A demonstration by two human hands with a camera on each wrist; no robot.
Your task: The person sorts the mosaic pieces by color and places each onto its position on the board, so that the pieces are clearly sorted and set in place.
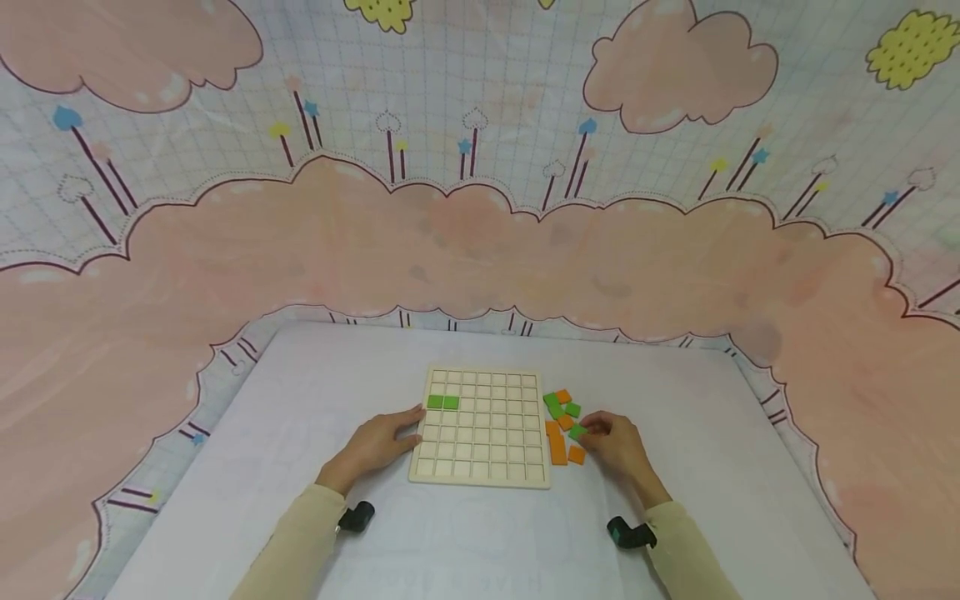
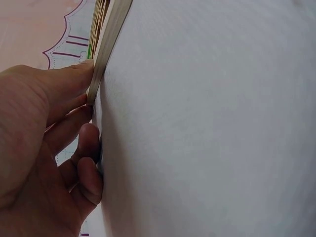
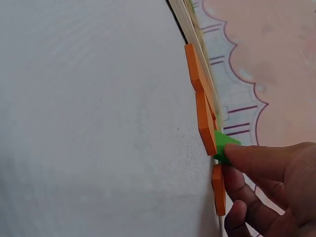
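Note:
A pale wooden board (image 1: 484,482) with a grid of square cells lies flat on the table. Two green tiles (image 1: 442,402) sit side by side in cells near its left edge. My left hand (image 1: 379,442) holds that edge with thumb and fingers. In the left wrist view, the thumb touches the board's rim (image 2: 111,39) while the lower fingers curl near the cloth. To the right of the board, my right hand (image 1: 617,446) pinches a green tile (image 3: 223,146) between thumb and fingers. Orange tiles (image 3: 205,123) lie beside those fingertips.
Several loose green and orange tiles (image 1: 557,450) lie along the board's right side, some touching each other. White cloth (image 1: 480,542) covers the table. A patterned curtain (image 1: 480,250) rises behind it. Each wrist carries a small black camera (image 1: 357,517).

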